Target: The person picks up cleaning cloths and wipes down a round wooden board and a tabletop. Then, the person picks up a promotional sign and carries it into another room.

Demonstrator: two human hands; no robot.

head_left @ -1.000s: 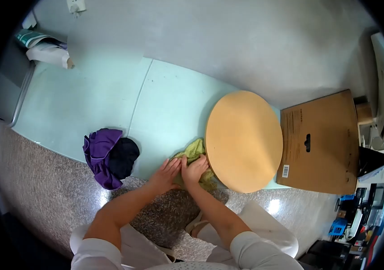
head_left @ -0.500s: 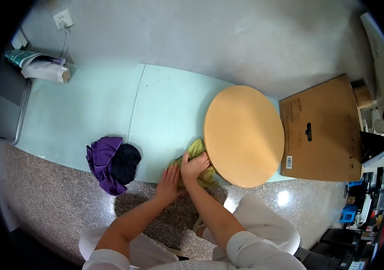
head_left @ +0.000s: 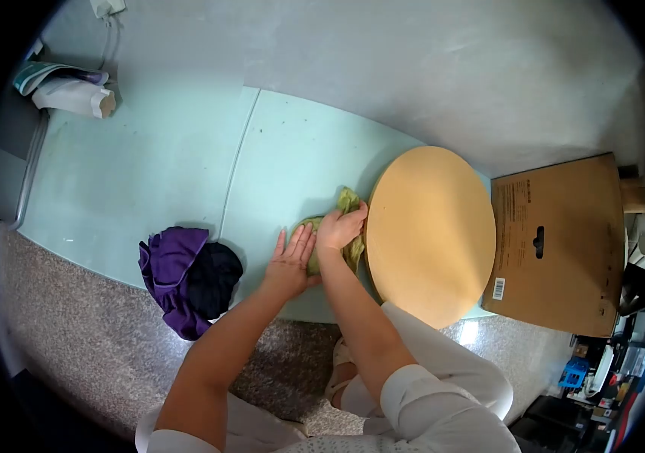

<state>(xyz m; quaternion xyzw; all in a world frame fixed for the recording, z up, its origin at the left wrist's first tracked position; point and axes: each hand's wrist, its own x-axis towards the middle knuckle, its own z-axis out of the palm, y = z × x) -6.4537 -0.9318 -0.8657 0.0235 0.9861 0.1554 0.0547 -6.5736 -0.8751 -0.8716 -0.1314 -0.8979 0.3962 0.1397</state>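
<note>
Right grip (head_left: 340, 229) on cloth (head_left: 348, 201), box (head_left: 564, 241) apart

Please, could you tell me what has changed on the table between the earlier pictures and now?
The left hand, right hand and yellow-green cloth have moved away from the table's near edge, toward the wall. Neither hand has visibly let go of the cloth. The purple fabric, round tan board and cardboard box stayed in place; the camera view shifted slightly.
</note>
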